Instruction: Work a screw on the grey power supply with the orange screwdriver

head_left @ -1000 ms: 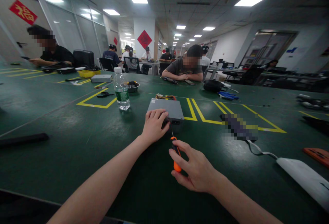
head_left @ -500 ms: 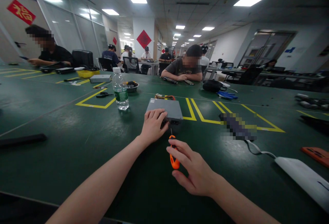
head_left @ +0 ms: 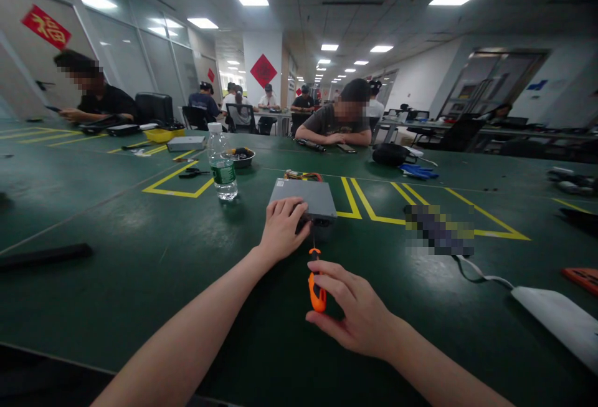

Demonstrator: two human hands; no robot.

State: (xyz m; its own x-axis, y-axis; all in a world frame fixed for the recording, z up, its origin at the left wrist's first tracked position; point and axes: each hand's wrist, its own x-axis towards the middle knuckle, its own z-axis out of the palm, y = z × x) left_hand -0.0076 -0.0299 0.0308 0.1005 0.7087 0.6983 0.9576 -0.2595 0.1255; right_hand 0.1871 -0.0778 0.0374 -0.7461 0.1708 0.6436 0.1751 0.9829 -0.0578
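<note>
A flat grey metal box (head_left: 308,196) with coloured wires at its far end lies on the green table (head_left: 140,251). My left hand (head_left: 281,227) rests on the box's near left corner, fingers curled over its edge. My right hand (head_left: 351,310) is closed around an orange-handled screwdriver (head_left: 316,288), whose thin tip points at the box's near face, just short of it.
A water bottle (head_left: 221,164) stands left of the box, a small bowl (head_left: 240,156) behind it. A white device with a cable (head_left: 551,320) lies at the right. A black bar (head_left: 44,255) lies at the left. Several people sit at the far tables.
The right hand has turned the screwdriver slightly in its fingers; the tip stays aimed at the box. The left hand has stayed on the box.
</note>
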